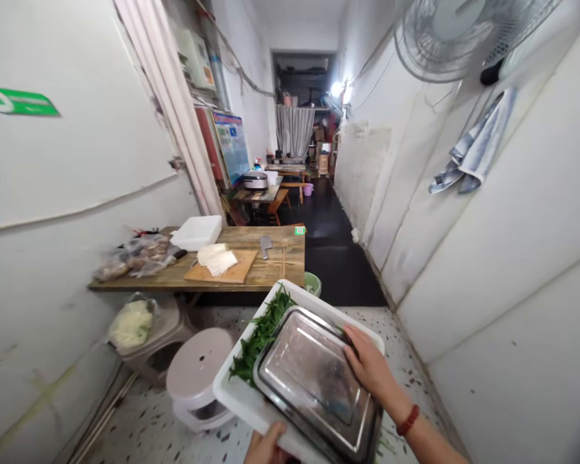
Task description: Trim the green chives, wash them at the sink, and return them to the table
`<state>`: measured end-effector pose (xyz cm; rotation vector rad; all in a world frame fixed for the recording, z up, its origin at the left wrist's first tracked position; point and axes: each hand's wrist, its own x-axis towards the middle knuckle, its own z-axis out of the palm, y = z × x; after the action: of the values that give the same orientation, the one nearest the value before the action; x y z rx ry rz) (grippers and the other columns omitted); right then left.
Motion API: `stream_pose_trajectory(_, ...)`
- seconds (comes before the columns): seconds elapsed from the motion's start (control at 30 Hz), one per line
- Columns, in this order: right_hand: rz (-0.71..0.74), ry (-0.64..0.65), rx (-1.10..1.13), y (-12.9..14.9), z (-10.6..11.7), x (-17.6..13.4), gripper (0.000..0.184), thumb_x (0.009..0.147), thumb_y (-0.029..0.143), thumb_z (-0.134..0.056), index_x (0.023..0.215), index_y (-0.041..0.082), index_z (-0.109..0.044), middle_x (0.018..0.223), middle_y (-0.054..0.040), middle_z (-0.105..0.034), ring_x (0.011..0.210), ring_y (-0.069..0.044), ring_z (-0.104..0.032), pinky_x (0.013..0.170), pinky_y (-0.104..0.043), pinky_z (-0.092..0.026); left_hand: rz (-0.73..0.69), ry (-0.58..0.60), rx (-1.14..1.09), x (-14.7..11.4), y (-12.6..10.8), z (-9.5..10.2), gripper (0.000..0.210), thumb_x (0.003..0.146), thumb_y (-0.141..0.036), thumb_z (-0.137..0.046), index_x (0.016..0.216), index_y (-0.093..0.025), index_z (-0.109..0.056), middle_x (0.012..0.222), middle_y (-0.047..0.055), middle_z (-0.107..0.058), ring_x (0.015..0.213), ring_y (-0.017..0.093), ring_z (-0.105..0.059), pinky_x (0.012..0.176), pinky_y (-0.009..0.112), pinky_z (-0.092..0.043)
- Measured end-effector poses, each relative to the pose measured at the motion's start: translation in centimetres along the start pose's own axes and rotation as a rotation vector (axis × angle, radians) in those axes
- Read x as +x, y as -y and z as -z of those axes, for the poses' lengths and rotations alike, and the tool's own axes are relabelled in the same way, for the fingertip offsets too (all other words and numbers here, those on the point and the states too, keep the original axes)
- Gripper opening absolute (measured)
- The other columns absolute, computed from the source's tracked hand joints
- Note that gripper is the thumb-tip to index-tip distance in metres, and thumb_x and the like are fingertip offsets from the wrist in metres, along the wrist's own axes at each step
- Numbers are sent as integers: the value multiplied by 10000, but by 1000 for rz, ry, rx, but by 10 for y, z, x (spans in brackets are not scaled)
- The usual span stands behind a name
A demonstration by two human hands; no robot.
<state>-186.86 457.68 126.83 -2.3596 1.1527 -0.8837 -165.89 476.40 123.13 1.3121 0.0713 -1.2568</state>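
In front of me is a tilted white plastic tub [244,396] with green leafy vegetables [265,335] along its left side. A rectangular stainless steel tray [314,380] lies over the greens, covering most of the tub's inside. My left hand [267,444] grips the tub's near edge, thumb on the rim; its other fingers are mostly hidden. My right hand [370,364] is closed over the tray's right edge, fingers resting on its top; its thumb is out of sight. A red bracelet is on that wrist.
Ahead stands a wooden table [290,277] with a cleaver [265,247], a cutting board [245,269] with white strips, a white box [198,232] and bagged food [142,252]. Stools [200,367] stand left, one under bagged cabbage [131,324]. A wall [502,309] runs close on the right.
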Motion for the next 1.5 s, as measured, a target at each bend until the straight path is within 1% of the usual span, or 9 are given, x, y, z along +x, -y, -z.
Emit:
stream_pose_trajectory(0.13, -119, 102, -79, -16, 18, -3, 497, 956, 417, -467, 1381, 176, -555, 1418, -140, -578, 1309, -289, -539, 1144, -467, -390, -24, 151, 79, 23, -9, -29, 353, 601, -184, -776, 913, -173, -613, 811, 42, -713, 760, 242, -697, 693, 348, -564)
stream_pose_trajectory(0.3, -410, 91, -163, -76, 59, -6, 577, 957, 493, -360, 1345, 127, -581, 1356, -173, -624, 1267, -304, -583, 1123, -467, -406, 42, 320, 265, 44, -10, -88, 406, 604, -221, -727, 991, -155, -623, 873, 67, -717, 805, 253, -683, 665, 342, -556)
stream_pose_trajectory(0.47, -595, 112, -161, -149, 113, -23, 639, 960, 584, -301, 1306, 152, -620, 1352, -144, -634, 1284, -287, -575, 1127, -443, -407, 58, 507, 445, 59, 2, -180, 424, 644, -215, -661, 1058, -126, -631, 899, 90, -715, 789, 240, -662, 579, 280, -520)
stream_pose_trajectory(0.63, -715, 9, -234, -238, 173, -51, 674, 938, 617, -325, 1384, 162, -547, 1399, -134, -599, 1306, -284, -559, 1137, -459, -406, 116, 638, 475, 80, 42, -289, 465, 629, -218, -666, 1082, -117, -631, 909, 101, -713, 706, 209, -635, 506, 244, -470)
stream_pose_trajectory(0.87, -530, -210, -346, -305, 257, -23, 610, 945, 571, -375, 1373, 164, -528, 1403, -156, -578, 1306, -297, -542, 1136, -499, -401, 179, 686, 414, 106, 77, -406, 564, 631, -279, -694, 1169, -131, -610, 1006, 130, -715, 780, 265, -675, 566, 325, -540)
stream_pose_trajectory(0.97, -559, -216, -306, -328, 260, 1, 582, 951, 558, -366, 1355, 175, -540, 1391, -148, -591, 1284, -286, -561, 1129, -484, -412, 199, 642, 439, 119, 71, -432, 573, 623, -284, -714, 1169, -144, -612, 977, 117, -722, 761, 252, -679, 536, 292, -528)
stream_pose_trajectory(1.2, -653, 94, -155, -426, 228, 63, 657, 890, 630, -369, 1306, 169, -583, 1342, -148, -638, 1272, -315, -582, 1142, -485, -405, 181, 531, 388, 171, 57, -474, 558, 595, -226, -698, 1138, -147, -598, 953, 115, -719, 694, 216, -664, 505, 269, -509)
stream_pose_trajectory(1.33, -519, 28, -171, -477, 222, 147, 674, 895, 628, -386, 1372, 173, -521, 1408, -164, -581, 1294, -342, -558, 1134, -524, -409, 185, 441, 345, 233, 38, -511, 549, 573, -188, -666, 1116, -151, -591, 912, 99, -723, 618, 189, -641, 485, 265, -492)
stream_pose_trajectory(1.5, -350, -53, -190, -478, 207, 288, 583, 929, 588, -393, 1317, 191, -570, 1326, -139, -649, 1231, -301, -616, 1048, -455, -516, 139, 368, 236, 322, -27, -565, 457, 611, -257, -689, 1041, -142, -587, 862, 89, -711, 670, 224, -668, 530, 308, -529)
